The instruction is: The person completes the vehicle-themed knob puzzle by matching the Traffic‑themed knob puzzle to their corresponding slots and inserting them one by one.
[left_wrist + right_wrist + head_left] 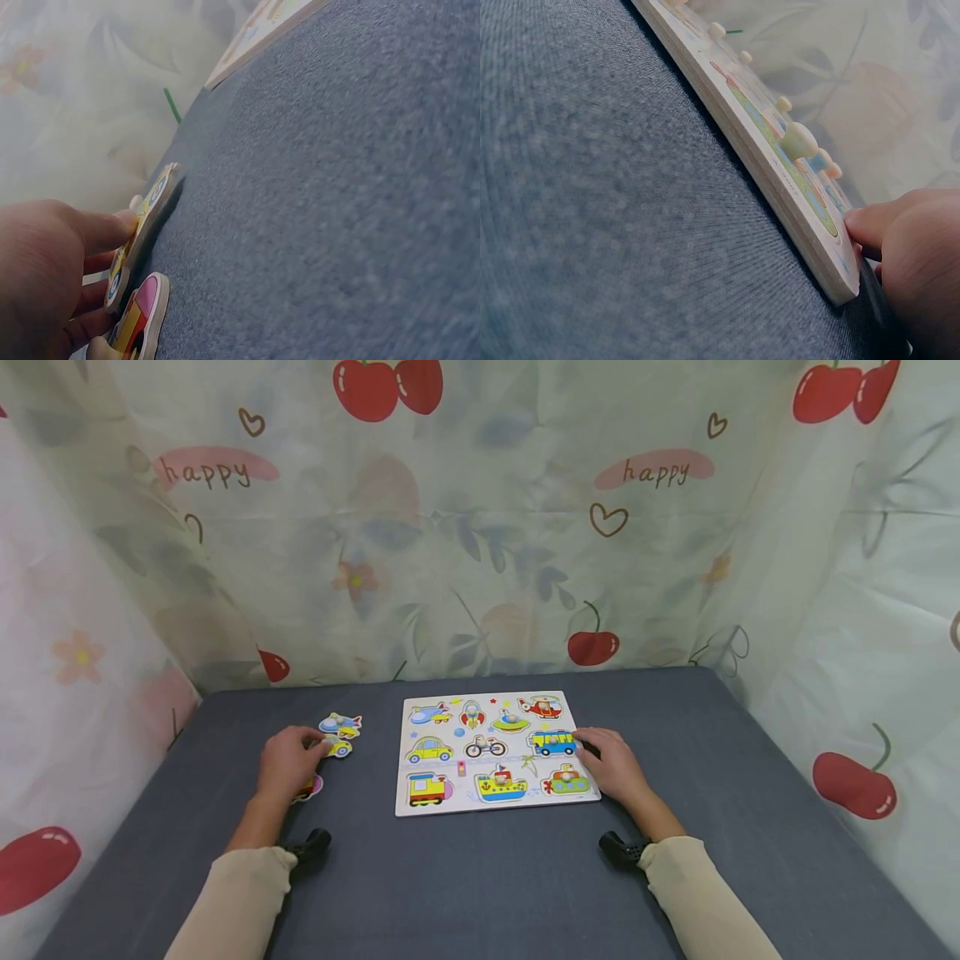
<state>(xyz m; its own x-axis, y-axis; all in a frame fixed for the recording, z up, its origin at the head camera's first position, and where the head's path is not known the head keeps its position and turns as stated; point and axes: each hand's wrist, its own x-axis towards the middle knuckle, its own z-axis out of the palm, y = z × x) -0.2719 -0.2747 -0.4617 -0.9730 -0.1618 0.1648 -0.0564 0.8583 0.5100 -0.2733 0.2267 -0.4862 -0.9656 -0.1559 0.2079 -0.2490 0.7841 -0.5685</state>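
Note:
My left hand (288,764) pinches a yellow car puzzle piece (154,196), thumb on its face and fingers behind the edge. Just beyond it lies an airplane puzzle piece (341,724). A train puzzle piece (142,319), with a pink end, lies nearer the wrist, partly hidden by the hand in the head view. My right hand (611,764) holds the right edge of a wooden puzzle board (491,810), its thumb on the rim near the blue-and-yellow bus piece (552,742). Knobs stand up from several pieces in the board; no knobs show on its left-column pictures.
Dark grey cloth covers the table (480,893). A patterned curtain (480,568) hangs behind it and along both sides. Dark curved devices sit at both wrists, including a black one (622,850) on the right.

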